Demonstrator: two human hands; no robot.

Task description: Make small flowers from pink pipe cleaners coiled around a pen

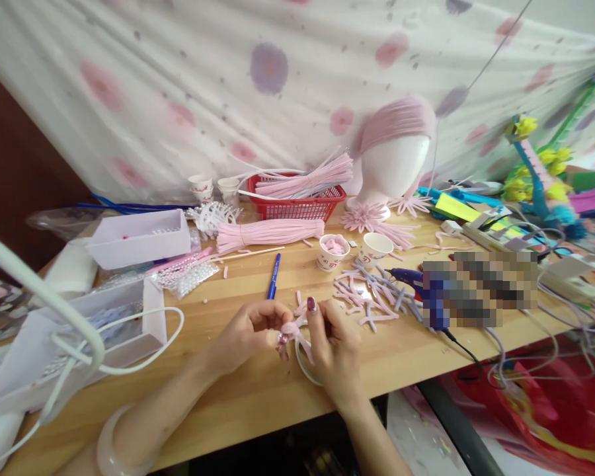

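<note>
Both hands meet over the wooden table [406, 360] near its front edge. My left hand [248, 334] pinches a small pink pipe-cleaner piece [293, 328]. My right hand [333, 347] is closed on the same pink piece from the other side, and a thin white hoop [301, 367] curves below it. A blue pen [274, 276] lies just beyond my hands. A heap of cut pink and lilac pipe-cleaner bits [371, 297] lies to the right.
A red basket [297, 206] of pink strips, a white mannequin head [394, 165] with pink hair, two paper cups [333, 252], white boxes [139, 238] at left, a blue glue gun [416, 281] and cables at right. White tubing [39, 297] loops at left.
</note>
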